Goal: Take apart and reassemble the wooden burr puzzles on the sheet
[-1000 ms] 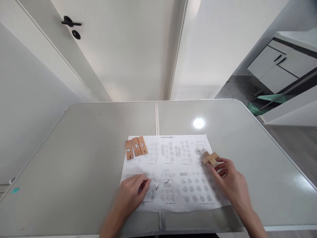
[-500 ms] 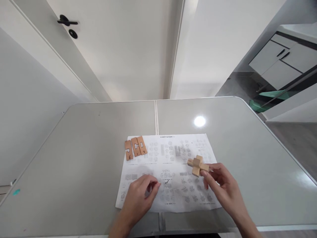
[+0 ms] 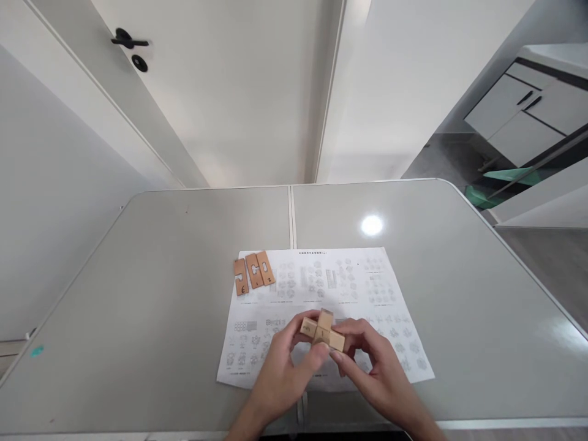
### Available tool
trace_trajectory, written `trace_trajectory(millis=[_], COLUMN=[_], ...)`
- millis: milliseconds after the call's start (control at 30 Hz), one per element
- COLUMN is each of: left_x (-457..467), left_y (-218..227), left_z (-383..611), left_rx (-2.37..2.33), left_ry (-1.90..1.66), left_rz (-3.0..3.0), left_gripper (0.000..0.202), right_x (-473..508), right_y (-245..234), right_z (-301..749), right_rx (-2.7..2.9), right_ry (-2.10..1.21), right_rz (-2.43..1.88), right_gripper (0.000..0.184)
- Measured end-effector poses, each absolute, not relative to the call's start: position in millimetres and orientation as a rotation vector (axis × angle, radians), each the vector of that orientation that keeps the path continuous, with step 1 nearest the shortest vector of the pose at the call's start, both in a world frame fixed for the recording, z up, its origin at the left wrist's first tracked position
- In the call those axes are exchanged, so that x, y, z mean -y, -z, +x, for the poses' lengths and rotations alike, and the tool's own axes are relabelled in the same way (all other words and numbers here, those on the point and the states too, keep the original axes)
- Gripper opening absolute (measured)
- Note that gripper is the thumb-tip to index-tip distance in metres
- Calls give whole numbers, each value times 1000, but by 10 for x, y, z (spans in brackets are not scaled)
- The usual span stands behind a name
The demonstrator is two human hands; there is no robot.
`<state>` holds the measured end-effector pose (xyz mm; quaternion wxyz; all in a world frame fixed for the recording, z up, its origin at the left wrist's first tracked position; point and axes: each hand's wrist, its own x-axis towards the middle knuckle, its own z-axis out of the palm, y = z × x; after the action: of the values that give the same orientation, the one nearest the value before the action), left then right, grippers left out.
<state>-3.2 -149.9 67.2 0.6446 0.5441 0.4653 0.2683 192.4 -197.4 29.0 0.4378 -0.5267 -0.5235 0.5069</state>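
A wooden burr puzzle (image 3: 323, 329), made of pale interlocking blocks in a cross shape, is held between both hands above the paper. My left hand (image 3: 290, 362) grips it from the left, thumb pressed on its near side. From the right, my right hand (image 3: 371, 361) pinches its right arm between thumb and fingers. Small dark marks show on some block faces. Beneath lies a white printed sheet (image 3: 390, 343) covered in small diagrams. Three flat wooden pieces (image 3: 255, 271) with cut-outs and handwritten numbers rest at the sheet's far left corner.
The grey table (image 3: 151, 318) has a seam down its middle and a pale raised edge. Beyond it stands a white door with a black handle (image 3: 128, 40). A white cabinet (image 3: 519, 110) is at the far right, with green items (image 3: 509, 177) below it.
My right hand has brought the wooden puzzle left and nearer to me, turning it. My left hand, with nothing visible in it before, has moved right and taken hold of the puzzle too.
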Motion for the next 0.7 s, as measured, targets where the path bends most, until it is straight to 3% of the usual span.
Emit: trace_trajectory(millis=[233, 700], left_x=[1539, 1600], left_y=[-729, -641], left_z=[-93, -38], left_rx=[-1230, -1328], left_ry=[-570, -666], left_rz=[1365, 1425], left_gripper=[69, 62], right_x=[1856, 1903], right_y=[-430, -272], right_z=[1972, 1809], right_rx=[1446, 1433], right_ry=[-1523, -1120], right_rz=[-1235, -1451], right_gripper=[15, 4])
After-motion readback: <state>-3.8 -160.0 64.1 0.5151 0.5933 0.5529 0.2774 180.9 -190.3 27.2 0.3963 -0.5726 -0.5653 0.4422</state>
